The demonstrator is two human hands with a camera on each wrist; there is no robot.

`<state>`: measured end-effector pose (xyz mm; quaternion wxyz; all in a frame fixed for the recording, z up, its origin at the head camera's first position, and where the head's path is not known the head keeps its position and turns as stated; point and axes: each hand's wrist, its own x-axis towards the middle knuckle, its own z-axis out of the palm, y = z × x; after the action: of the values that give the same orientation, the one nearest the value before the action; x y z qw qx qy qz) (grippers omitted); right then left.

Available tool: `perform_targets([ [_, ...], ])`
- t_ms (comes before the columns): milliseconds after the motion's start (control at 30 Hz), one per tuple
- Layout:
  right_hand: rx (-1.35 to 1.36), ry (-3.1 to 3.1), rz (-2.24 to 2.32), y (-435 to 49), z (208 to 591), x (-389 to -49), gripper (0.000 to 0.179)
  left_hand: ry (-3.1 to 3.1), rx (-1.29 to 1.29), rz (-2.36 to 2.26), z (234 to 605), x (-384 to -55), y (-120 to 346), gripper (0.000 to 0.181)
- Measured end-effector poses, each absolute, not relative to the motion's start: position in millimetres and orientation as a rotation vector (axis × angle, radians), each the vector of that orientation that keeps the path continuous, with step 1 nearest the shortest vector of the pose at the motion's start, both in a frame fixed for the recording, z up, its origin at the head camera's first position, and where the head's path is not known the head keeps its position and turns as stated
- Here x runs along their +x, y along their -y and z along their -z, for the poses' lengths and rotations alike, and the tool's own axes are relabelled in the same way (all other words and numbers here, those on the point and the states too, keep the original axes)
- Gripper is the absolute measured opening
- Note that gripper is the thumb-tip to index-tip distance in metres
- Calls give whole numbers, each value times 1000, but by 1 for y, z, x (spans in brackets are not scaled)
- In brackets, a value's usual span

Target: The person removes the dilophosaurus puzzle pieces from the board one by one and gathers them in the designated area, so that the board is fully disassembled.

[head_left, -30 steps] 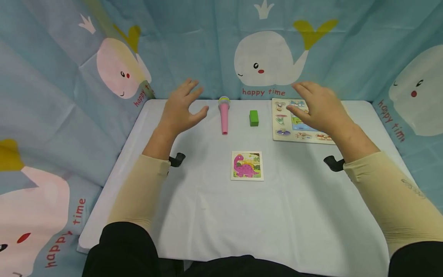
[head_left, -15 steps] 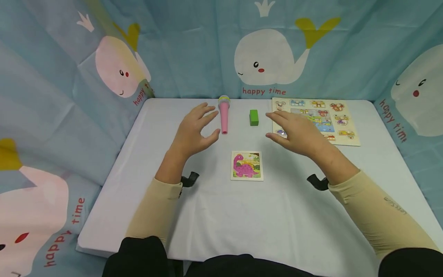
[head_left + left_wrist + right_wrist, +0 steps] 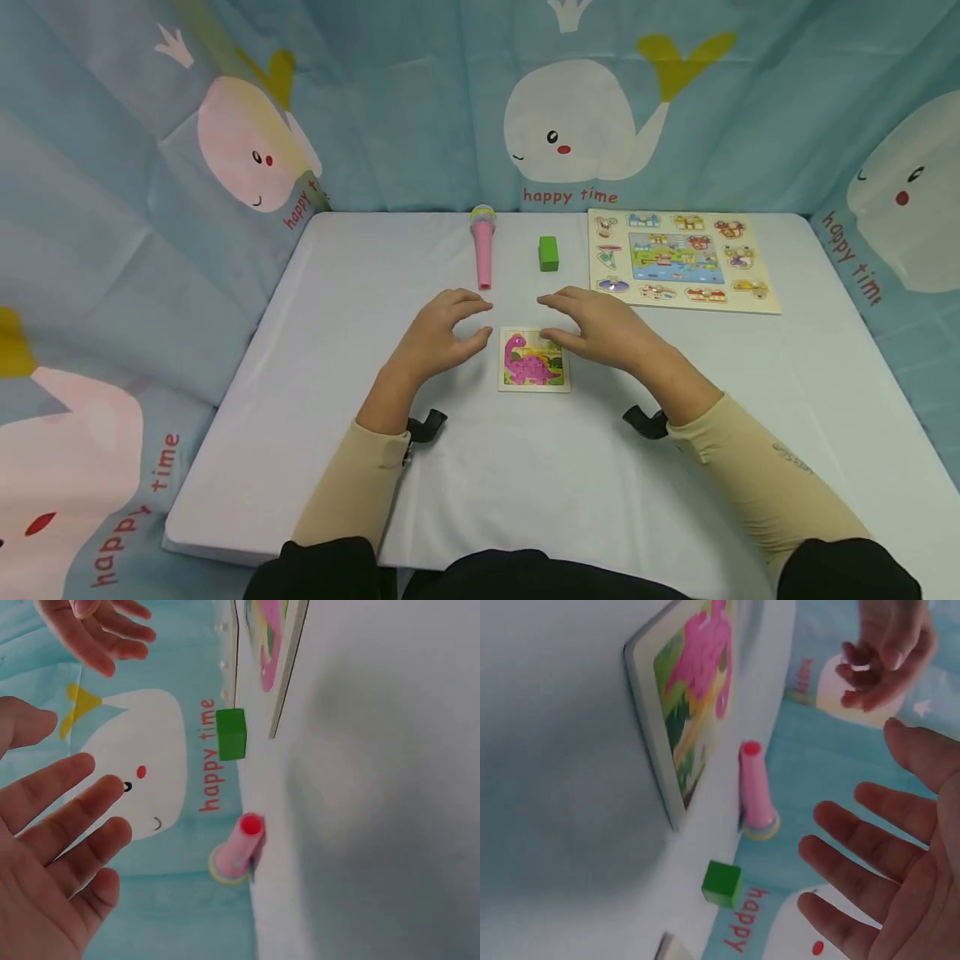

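Note:
A small square dinosaur puzzle [image 3: 531,367] in a pale frame lies flat on the white table. My left hand [image 3: 444,335] hovers just left of it, fingers spread and holding nothing. Over the puzzle's upper right corner, the right hand [image 3: 600,327] hangs in the air, its thumb covering a bit of that corner in the head view. In the left wrist view the left hand [image 3: 60,847] shows an empty palm with loose fingers. The right wrist view likewise shows the right hand [image 3: 892,862] with parted fingers and nothing in it.
Beyond the hands lie a pink toy microphone [image 3: 483,250] and a green block [image 3: 548,253]. A larger wooden picture board [image 3: 682,292] lies at the back right. A blue whale-print curtain [image 3: 405,108] hangs behind the white table [image 3: 525,483].
Both hands have come back toward the body and closer together, from the table's far side to the dinosaur puzzle. The picture board is now uncovered. The objects have not moved.

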<state>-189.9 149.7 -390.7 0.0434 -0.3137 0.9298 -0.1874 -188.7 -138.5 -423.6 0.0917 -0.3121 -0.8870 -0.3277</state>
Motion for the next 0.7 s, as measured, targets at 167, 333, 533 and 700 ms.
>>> perform_targets([
  [167,-871,-2740,608,-130,403,-193,50,2886,-835,1139,441,-194,135,36],
  [333,-840,-2650,598,-111,415,-200,41,3086,-794,1078,454,-197,134,48],
  [533,-882,-2629,471,-94,431,-212,36,3153,-760,1079,467,-197,132,58],
  [700,-796,-2652,466,-88,438,-215,34,3156,-775,1020,477,-198,127,62],
])
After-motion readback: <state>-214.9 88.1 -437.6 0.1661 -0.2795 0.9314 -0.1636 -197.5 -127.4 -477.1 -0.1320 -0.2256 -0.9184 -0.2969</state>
